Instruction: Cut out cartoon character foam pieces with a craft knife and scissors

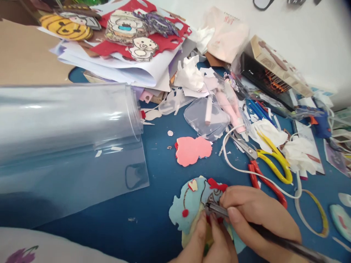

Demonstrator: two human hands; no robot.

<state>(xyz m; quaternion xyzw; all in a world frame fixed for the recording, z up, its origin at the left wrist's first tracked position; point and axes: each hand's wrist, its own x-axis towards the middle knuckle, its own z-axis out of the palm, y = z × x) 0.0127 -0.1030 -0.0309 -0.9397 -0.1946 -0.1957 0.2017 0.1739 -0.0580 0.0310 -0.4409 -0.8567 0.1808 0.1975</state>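
The cutout (189, 208) lies flat on the desk (153, 204) near its front edge, right of centre, a light blue sheet shape with a red bow, a small heart and a red dot on its face. The right hand (260, 215) pinches the pen (287, 245) between thumb and forefinger close to the tip, and the tip rests on the dark outline at the upper right of the cutout. The left hand (211, 243) has its fingers pressed together on the lower part of the cutout, clamping it to the desk; whether a finger passes under the edge cannot be told. The cutout looks thin, light and soft, probably foam or felt. It is likely to slide on the smooth desk and to bend if lifted by one corner. Hold it flat, pressing close beside the pen tip, and clear of the stuck-on red pieces, which may peel off. The narrow lobes at its edge are judged the weakest parts. A pink foam piece (192, 149) lies behind it, scissors (270, 164) just right of that, and a clear plastic roll (68, 120) along the left edge.
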